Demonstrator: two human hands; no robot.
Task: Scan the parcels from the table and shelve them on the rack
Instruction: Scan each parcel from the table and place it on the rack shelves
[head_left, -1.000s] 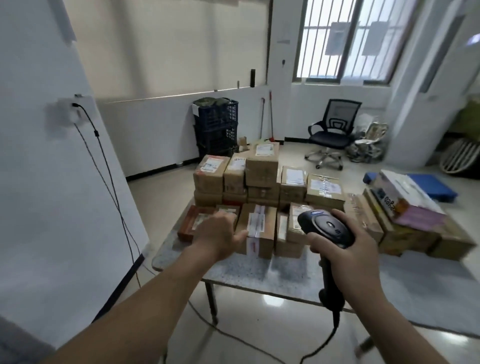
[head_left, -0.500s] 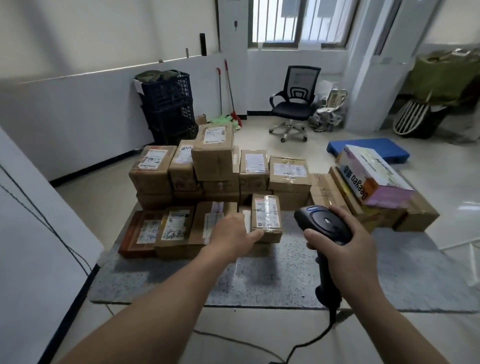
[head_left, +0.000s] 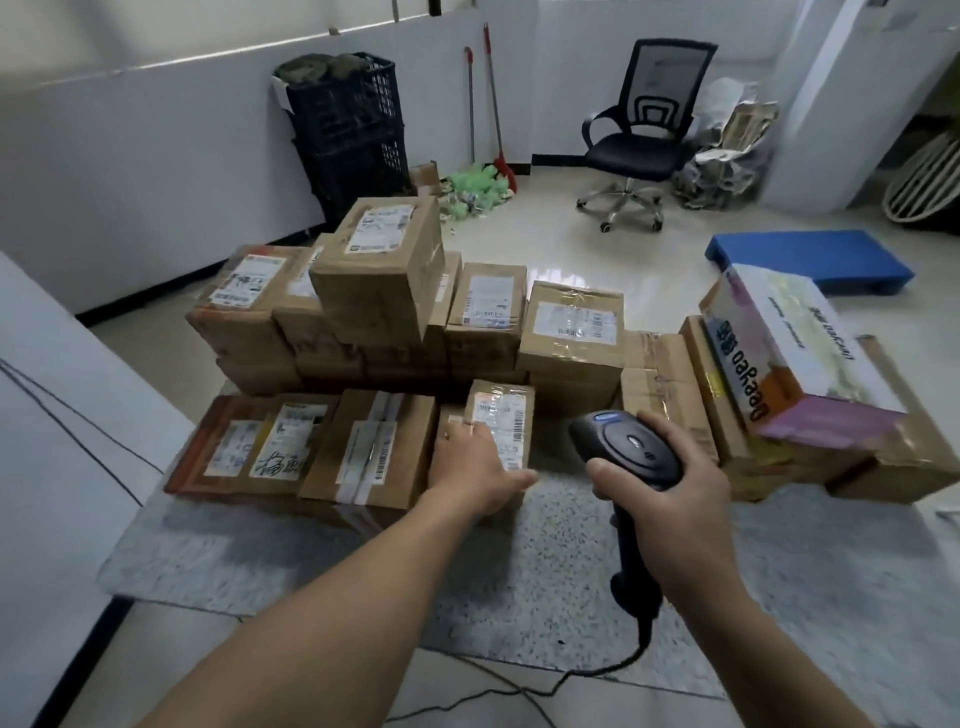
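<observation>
Nearest me, my right hand (head_left: 675, 499) is wrapped round the black scanner (head_left: 626, 449), thumb hooked under its rounded head and fingers over the far side. The handle drops below my palm and its cable (head_left: 597, 670) trails off the near edge of the speckled table (head_left: 519, 561). Just left of that, my left hand (head_left: 475, 470) is on the small parcel (head_left: 501, 421): fingers over its left edge, thumb along its near side, gripping it where it sits on the table, label and barcode face up. The scanner head hovers right beside that parcel, not touching it. Left of my left hand lies a flat taped parcel (head_left: 374, 447), and further left a reddish-edged flat parcel (head_left: 223, 447) with two labels. Beyond my left hand the brown cartons rise in stacks, the tallest box (head_left: 379, 275) on top with its label showing. Beyond my right hand, more cartons lean together, and a printed white and purple carton (head_left: 795, 353) lies tilted across them. Past the table, far ahead of my right hand, there's a blue pallet (head_left: 810, 257) on the floor and a black office chair (head_left: 644, 135). Far ahead of my left hand, dark crates (head_left: 348, 124) are stacked against the wall, with two red-handled brooms (head_left: 488, 104) leaning just to their right.
</observation>
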